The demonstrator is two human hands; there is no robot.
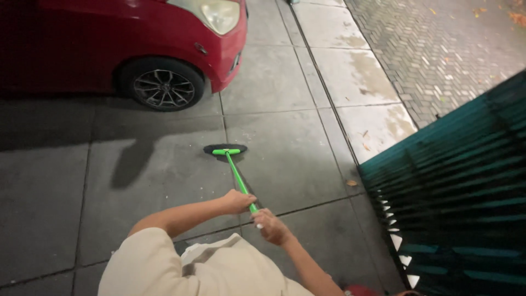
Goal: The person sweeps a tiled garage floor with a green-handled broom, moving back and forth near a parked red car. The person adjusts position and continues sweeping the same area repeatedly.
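A broom with a bright green handle [236, 176] and a dark brush head [224, 149] rests its bristles on the grey concrete slabs ahead of me. My left hand [236, 201] grips the handle partway down. My right hand [271, 226] is closed around the handle's near end, just behind the left hand. Both arms reach forward from my beige top [186, 268].
A red car [126, 38] stands at the upper left, its front wheel [163, 85] close to the broom head. A teal metal gate [455, 186] runs along the right. Beyond a groove in the paving lie wet slabs [356, 77] and a brick-paved road [438, 49], with a dry leaf [351, 183].
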